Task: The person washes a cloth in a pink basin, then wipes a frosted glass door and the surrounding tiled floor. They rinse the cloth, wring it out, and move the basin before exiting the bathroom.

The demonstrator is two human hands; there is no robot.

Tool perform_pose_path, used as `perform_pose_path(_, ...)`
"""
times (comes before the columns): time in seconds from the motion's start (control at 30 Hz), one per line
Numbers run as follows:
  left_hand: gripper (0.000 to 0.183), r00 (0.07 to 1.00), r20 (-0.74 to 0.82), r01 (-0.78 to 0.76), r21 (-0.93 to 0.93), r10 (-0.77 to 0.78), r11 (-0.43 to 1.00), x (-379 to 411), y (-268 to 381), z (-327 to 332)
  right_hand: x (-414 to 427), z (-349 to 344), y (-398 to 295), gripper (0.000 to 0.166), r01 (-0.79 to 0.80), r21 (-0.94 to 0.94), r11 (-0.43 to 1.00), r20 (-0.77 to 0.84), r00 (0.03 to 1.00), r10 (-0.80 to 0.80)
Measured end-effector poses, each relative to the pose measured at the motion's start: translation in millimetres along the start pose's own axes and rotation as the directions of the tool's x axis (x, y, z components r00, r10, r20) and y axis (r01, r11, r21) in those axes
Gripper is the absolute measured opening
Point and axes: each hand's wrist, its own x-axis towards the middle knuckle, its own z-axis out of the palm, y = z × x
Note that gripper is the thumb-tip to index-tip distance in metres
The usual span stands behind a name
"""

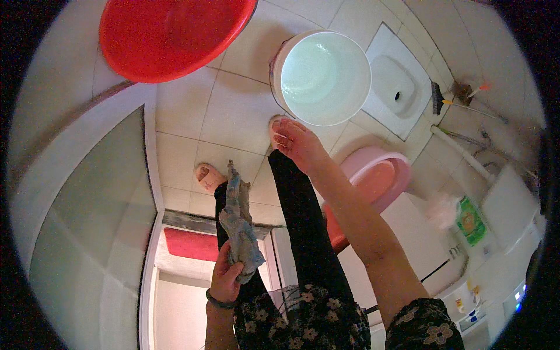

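Note:
A damp-looking grey-blue cloth (238, 223) hangs stretched in front of my legs, its lower right end gripped by my left hand (226, 275), which has a dark band at the wrist. My right hand (297, 142) is raised over my slippered foot, close to the rim of a white bucket (365, 100) that holds clear water. Its fingers are bent, and whether anything small lies between them cannot be made out. The cloth does not touch my right hand.
A big red basin (175, 39) stands at the upper left. Right of the bucket is a white squat toilet (389, 83) set in the tiled floor, with a squeegee (436, 98) near it. A pink basin (398, 175) lies beyond my right forearm. A glass door (96, 218) is left.

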Motion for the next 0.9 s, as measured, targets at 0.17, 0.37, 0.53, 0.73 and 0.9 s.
perform_pose_path(0.17, 0.065, 1.000, -0.028, 0.005, -0.016, -0.005, 1.000, 2.5, -6.2, -8.5, 15.7, -11.7, -36.9, 0.030, 0.284, -0.368, 0.885, -0.071, 0.941, -0.332)
perform_pose_path(0.37, 0.062, 0.999, -0.048, 0.012, -0.044, -0.014, 0.999, 8.4, -6.4, -9.6, 102.2, -53.5, -87.6, 0.022, 0.228, -0.317, 0.920, -0.313, 0.891, -0.329)
perform_pose_path(0.53, 0.063, 0.999, -0.047, 0.016, -0.042, -0.018, 0.999, 17.4, -9.0, -8.9, 161.7, -72.4, -88.6, 0.026, 0.103, -0.104, 0.989, -0.371, 0.919, -0.135)
perform_pose_path(0.73, 0.071, 0.995, -0.080, 0.054, 0.011, -0.053, 0.998, 27.6, -3.8, -3.7, 191.1, -67.3, -59.3, 0.030, 0.094, 0.050, 0.994, -0.357, 0.932, -0.070)
perform_pose_path(0.9, 0.073, 0.993, -0.112, 0.039, 0.036, -0.035, 0.999, 31.8, -3.7, -8.5, 192.6, -50.0, -56.4, 0.030, 0.094, -0.015, 0.995, -0.367, 0.925, -0.093)
